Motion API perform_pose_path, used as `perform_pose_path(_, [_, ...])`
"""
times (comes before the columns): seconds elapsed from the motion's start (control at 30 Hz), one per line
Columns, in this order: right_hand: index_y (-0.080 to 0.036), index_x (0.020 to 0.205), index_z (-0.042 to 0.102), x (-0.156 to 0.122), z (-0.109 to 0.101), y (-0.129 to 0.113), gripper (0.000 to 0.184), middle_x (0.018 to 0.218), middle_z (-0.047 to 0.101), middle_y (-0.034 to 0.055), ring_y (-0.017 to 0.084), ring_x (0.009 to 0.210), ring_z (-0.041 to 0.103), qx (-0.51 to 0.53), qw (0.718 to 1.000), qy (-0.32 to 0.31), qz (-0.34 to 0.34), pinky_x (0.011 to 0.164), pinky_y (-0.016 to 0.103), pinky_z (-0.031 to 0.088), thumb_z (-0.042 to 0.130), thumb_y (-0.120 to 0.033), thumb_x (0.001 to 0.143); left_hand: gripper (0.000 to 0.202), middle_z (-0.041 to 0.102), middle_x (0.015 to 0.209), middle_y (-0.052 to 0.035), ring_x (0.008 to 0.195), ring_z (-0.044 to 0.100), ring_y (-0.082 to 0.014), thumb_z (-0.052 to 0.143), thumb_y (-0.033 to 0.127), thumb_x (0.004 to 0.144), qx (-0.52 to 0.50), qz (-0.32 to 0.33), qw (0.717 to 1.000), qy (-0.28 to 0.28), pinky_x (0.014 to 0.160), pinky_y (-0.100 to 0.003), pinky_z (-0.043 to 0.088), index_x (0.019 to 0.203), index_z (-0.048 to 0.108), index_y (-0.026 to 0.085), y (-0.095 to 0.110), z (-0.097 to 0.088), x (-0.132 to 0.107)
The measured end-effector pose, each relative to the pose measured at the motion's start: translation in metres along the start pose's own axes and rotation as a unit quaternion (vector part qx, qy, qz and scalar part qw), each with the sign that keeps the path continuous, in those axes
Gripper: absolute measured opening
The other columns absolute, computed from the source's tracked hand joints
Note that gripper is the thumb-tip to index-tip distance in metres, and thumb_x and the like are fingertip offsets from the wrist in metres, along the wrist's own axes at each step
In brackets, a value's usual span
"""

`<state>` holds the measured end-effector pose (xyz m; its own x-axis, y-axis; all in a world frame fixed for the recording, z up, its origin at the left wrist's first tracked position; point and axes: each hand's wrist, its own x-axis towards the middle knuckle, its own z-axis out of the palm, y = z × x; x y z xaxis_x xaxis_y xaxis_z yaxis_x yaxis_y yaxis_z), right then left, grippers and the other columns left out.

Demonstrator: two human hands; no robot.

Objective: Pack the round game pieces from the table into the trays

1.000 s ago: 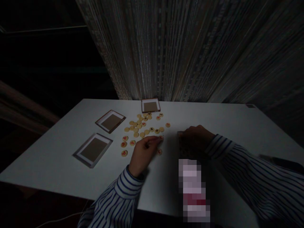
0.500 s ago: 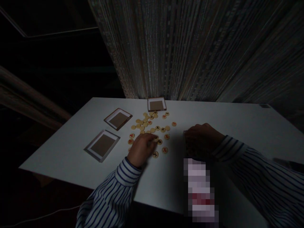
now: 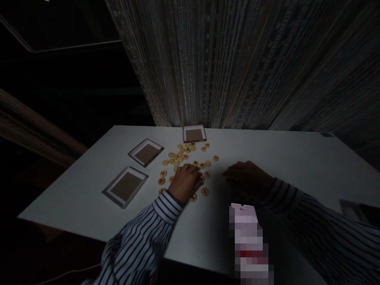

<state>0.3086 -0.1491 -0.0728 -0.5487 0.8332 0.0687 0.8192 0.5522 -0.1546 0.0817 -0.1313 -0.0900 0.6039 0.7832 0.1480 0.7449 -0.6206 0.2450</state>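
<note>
Many round wooden Chinese chess pieces (image 3: 204, 191), some with red or black marks, others blank side up, lie scattered over the white table (image 3: 282, 158). My left hand (image 3: 186, 183) bends down among them, its fingertips closed at a piece (image 3: 202, 179) that shows only in part. To the right, my right hand (image 3: 249, 180) is held low, its fingers together and pointing left. Deep shadow covers its underside and a dark thing below it, so what it holds cannot be made out.
Three shallow frame-like trays with brown middles stand around the pieces: near left (image 3: 126, 187), far left (image 3: 146, 152) and back (image 3: 194, 133). A lit phone (image 3: 245, 213), mostly pixelated, is below my right hand. A string curtain (image 3: 190, 71) hangs behind the table.
My left hand has shifted right among the pieces. My right hand has moved slightly left and down in the picture. The view has tilted a little.
</note>
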Motion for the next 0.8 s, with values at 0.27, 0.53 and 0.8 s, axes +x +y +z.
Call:
perform_pose_path(0.27, [-0.019,0.079,0.063,-0.001,0.000,-0.019,0.022,0.074,0.067,0.0017,0.013,0.069,0.061,0.352,0.924,0.100,0.110,0.062,0.027,0.050,0.053,-0.038,0.078,0.018,0.066,0.083,-0.0047,0.081,0.055,-0.0202,0.057,0.033,0.079,-0.106,-0.047,0.984,0.137,0.076,-0.036,0.040,0.088,0.065,0.021,0.047,-0.005,0.002])
perform_pose_path(0.53, [-0.018,0.082,0.065,-0.018,-0.006,-0.007,0.028,0.079,0.069,0.0045,0.018,0.076,0.064,0.375,0.911,0.131,0.110,0.070,0.033,0.052,0.055,-0.043,0.075,0.016,0.069,0.084,-0.0046,0.074,0.060,-0.0147,0.058,0.025,0.076,-0.448,-0.134,0.879,0.095,0.068,-0.028,0.046,0.088,0.067,0.018,0.062,0.003,0.009])
perform_pose_path(0.8, [-0.022,0.096,0.064,-0.029,-0.003,0.007,0.025,0.090,0.069,0.0040,0.017,0.082,0.063,0.236,0.954,0.181,0.037,0.073,0.033,0.051,0.051,-0.034,0.078,0.023,0.069,0.085,-0.0068,0.068,0.059,-0.0121,0.064,0.027,0.069,-0.658,-0.243,0.708,0.082,0.063,-0.024,0.045,0.088,0.068,0.014,0.080,0.014,0.028])
